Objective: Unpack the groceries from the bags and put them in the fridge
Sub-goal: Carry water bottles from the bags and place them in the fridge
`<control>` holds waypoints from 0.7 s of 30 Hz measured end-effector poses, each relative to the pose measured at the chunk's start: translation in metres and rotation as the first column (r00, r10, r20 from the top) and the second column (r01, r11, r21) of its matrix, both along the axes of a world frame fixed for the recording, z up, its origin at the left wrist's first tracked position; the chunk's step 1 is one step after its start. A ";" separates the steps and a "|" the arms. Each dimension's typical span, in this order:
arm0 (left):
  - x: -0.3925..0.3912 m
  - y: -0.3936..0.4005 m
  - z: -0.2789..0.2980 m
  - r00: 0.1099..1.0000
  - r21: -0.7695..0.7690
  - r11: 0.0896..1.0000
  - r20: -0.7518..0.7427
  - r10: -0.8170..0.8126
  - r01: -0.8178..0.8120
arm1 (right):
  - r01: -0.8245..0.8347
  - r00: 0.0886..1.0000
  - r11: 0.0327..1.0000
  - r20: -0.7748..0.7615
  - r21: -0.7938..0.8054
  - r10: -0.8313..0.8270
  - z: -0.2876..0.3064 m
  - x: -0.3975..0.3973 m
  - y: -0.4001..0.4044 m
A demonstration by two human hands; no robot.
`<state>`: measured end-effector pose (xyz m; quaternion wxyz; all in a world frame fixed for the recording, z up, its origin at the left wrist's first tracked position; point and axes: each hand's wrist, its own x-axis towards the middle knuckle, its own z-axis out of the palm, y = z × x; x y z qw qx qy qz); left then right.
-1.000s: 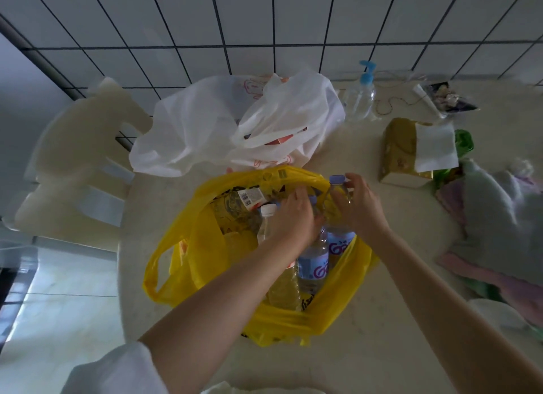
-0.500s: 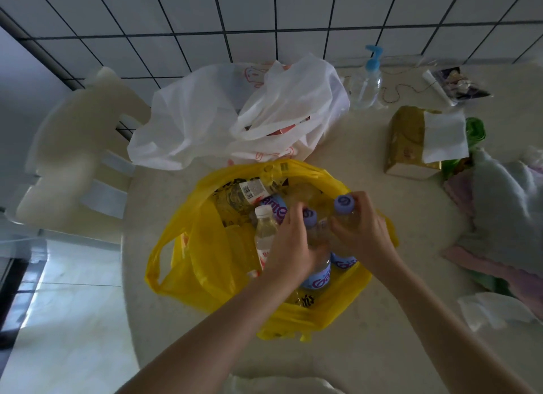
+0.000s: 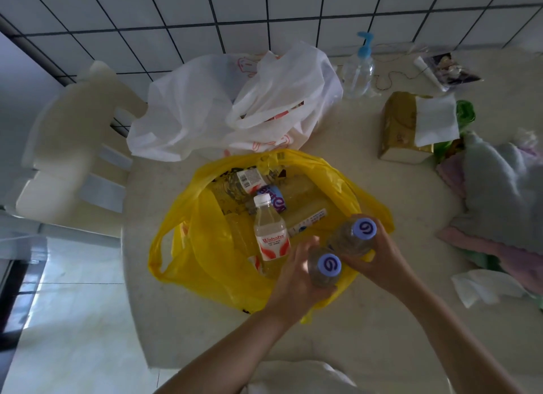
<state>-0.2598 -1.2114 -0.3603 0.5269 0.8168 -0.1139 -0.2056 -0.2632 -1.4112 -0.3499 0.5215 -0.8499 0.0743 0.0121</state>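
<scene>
Bottles with purple caps are now out above the near edge of the yellow bag (image 3: 211, 246), one in each of the hands; half a second ago both were still down among the other groceries inside it. The left hand (image 3: 296, 279) grasps the left bottle (image 3: 326, 268) around its body, cap facing the camera. The right hand (image 3: 379, 255) curls its fingers around the right bottle (image 3: 355, 236), which sits just beyond and right of the first, the two nearly touching. Both have also drawn nearer to the person than before.

Inside the yellow bag, which lies open on the bench (image 3: 367, 335), a white-capped bottle (image 3: 270, 232) with a red-and-white label and pale liquid stands nearly upright at the middle. Beyond it lie a bottle with a purple-and-white label (image 3: 271, 198) and another container showing a barcode label (image 3: 248, 179). Right of the white-capped bottle, a pale yellowish package (image 3: 305, 208) rests against the bag wall; what it is cannot be told.

Beyond the yellow bag sits a crumpled white bag (image 3: 199, 105) with its handles flopped open; its contents are hidden. Right of that bag stands a clear pump bottle (image 3: 358, 73) with a blue top. Further right of the yellow bag are a gold tissue box (image 3: 396, 126) and a heap of cloths (image 3: 499, 188). Left of the bag, off the bench, stands a pale plastic chair (image 3: 67, 146).
</scene>
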 end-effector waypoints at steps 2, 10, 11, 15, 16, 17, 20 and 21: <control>0.001 0.003 -0.003 0.998 0.036 0.998 0.008 -0.059 0.058 | -0.022 1.000 1.000 -0.012 -0.003 0.022 0.000 -0.002 0.001; 0.002 -0.001 0.009 0.997 0.055 0.998 0.083 0.000 -0.005 | 0.122 0.985 0.990 -0.112 -0.069 -0.129 -0.017 -0.001 0.005; 0.001 -0.001 0.012 0.994 0.044 0.999 0.101 0.027 -0.031 | 0.146 0.983 0.986 -0.101 -0.081 -0.154 -0.015 0.000 0.008; 0.002 0.010 0.041 0.979 -0.111 0.980 0.105 0.175 -0.163 | 0.263 0.964 0.962 -0.030 -0.071 -0.266 0.010 0.001 0.015; 0.003 0.015 0.048 0.980 -0.154 0.972 0.063 0.189 -0.178 | 0.271 0.962 0.961 -0.005 -0.059 -0.272 0.019 0.001 0.017; 0.003 0.022 0.055 0.979 -0.197 0.961 0.012 0.201 -0.195 | 0.256 0.966 0.966 0.026 -0.042 -0.255 0.030 0.000 0.019; 0.007 0.043 0.069 0.968 -0.341 0.906 -0.088 0.235 -0.251 | 0.168 0.980 0.977 0.081 0.133 -0.180 0.067 0.002 0.025; 0.008 0.052 0.071 0.957 -0.361 0.887 -0.109 0.267 -0.289 | 0.127 0.986 0.966 0.081 0.226 -0.148 0.076 0.002 0.030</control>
